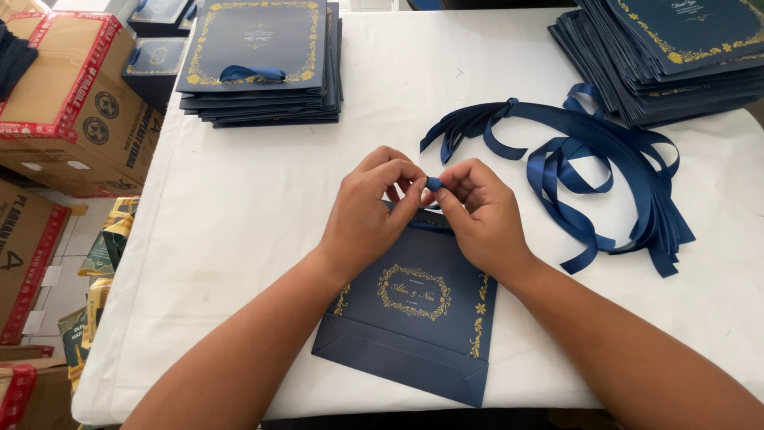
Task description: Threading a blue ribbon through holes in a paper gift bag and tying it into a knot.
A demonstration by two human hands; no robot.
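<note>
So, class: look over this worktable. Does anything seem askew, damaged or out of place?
Nothing looks damaged. The loose ribbons lie in a tangled heap, and the right-hand stack of bags is fanned out unevenly, unlike the squarer left stack.

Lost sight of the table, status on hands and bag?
Left hand and right hand both pinching ribbon end. Navy paper bag flat beneath. Loose ribbon bundle lies right, clear.

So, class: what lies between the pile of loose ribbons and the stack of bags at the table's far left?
Only bare white table, seen in the head view.
</note>
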